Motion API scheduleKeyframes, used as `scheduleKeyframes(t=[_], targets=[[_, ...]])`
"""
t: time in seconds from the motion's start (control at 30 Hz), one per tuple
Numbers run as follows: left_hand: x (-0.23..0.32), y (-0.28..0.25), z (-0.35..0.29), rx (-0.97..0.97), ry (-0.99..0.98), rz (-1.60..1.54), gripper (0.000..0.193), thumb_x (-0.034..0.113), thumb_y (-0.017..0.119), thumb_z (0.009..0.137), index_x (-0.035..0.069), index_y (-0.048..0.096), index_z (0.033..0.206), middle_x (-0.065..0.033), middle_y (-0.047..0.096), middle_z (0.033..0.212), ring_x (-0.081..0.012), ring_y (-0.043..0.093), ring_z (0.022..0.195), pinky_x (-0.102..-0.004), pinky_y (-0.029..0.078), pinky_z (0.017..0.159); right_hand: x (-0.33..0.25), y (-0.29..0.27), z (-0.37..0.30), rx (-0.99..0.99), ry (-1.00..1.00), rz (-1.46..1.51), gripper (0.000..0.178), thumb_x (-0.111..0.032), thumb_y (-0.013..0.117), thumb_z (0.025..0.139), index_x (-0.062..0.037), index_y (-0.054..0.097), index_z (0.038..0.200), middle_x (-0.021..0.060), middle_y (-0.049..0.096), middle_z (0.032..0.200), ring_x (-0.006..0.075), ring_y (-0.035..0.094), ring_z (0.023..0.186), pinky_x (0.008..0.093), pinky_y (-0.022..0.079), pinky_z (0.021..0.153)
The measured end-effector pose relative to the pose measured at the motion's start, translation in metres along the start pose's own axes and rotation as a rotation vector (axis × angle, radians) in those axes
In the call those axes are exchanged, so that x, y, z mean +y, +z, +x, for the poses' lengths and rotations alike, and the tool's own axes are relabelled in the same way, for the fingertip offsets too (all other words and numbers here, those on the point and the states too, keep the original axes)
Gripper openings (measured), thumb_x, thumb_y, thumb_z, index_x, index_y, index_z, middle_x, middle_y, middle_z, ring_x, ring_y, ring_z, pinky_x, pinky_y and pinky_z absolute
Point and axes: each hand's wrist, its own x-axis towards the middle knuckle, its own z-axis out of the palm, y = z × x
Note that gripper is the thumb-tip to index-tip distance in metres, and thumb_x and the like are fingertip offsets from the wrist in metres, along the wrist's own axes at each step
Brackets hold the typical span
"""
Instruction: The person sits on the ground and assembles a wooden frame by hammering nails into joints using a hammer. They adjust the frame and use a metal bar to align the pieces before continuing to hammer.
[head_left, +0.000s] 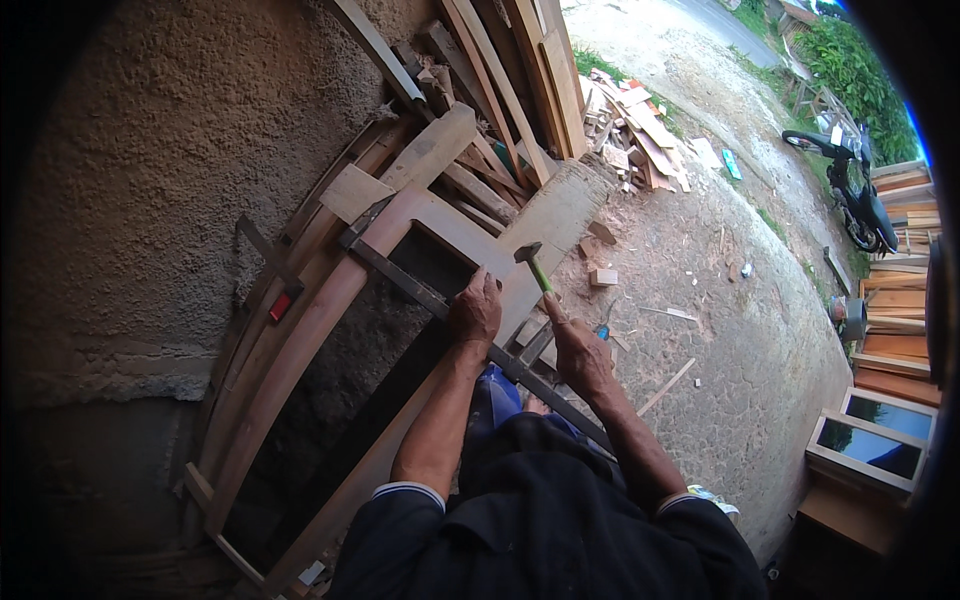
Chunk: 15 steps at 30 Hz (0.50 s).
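Observation:
My right hand (582, 358) grips a hammer (541, 274) by its green handle, with the head raised to the right of a wooden frame (322, 305). At the frame's right-hand piece, my left hand (474, 310) has its fingers pinched together near the inner corner. Whatever is between them is too small to make out. A long dark metal bar clamp (400, 278) runs across the frame, passing just under my left hand and on toward my lap. Wide boards support the frame's far end.
A rough wall (200, 180) rises on the left, beside another clamp with a red part (280, 305). Long boards (515, 70) lean at the back, near a scrap pile (640, 130). A blue-handled tool (603, 331) is beyond my right hand. A motorcycle (855, 190) stands far right.

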Motion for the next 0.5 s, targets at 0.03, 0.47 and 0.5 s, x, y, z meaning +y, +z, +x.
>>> scheduleKeyframes(t=[0.03,0.47,0.5], targets=[[0.005,0.005,-0.001,-0.003,-0.007,-0.207,0.048,0.044,0.046,0.104,0.005,0.066,0.124,-0.0191,0.074,0.093,-0.0366,0.073,0.086,-0.0447,0.057,0.077,-0.003,0.001,0.002,0.018,-0.021,0.015,0.076,-0.006,0.063,0.086,-0.0298,0.039,0.154,0.0191,0.06,0.085,0.0384,0.064,0.074,0.0499,0.05,0.064],[0.023,0.039,-0.033,-0.283,-0.143,-0.633,0.086,0.071,0.02,0.101,-0.001,0.063,0.084,-0.0225,0.063,0.073,-0.0363,0.064,0.073,-0.0467,0.049,0.07,-0.013,0.014,0.029,0.051,-0.099,0.21,0.014,-0.007,0.065,0.083,-0.0075,0.07,0.096,0.0192,0.065,0.1,0.0398,0.066,0.092,0.0458,0.053,0.078],[0.024,0.036,-0.033,-0.267,-0.128,-0.632,0.086,0.07,0.019,0.102,-0.001,0.064,0.085,-0.0235,0.064,0.074,-0.0376,0.066,0.076,-0.0475,0.049,0.07,-0.012,0.014,0.03,0.025,-0.081,0.195,0.014,-0.007,0.065,0.084,-0.0072,0.069,0.097,0.0193,0.064,0.098,0.04,0.066,0.091,0.0462,0.053,0.077]])
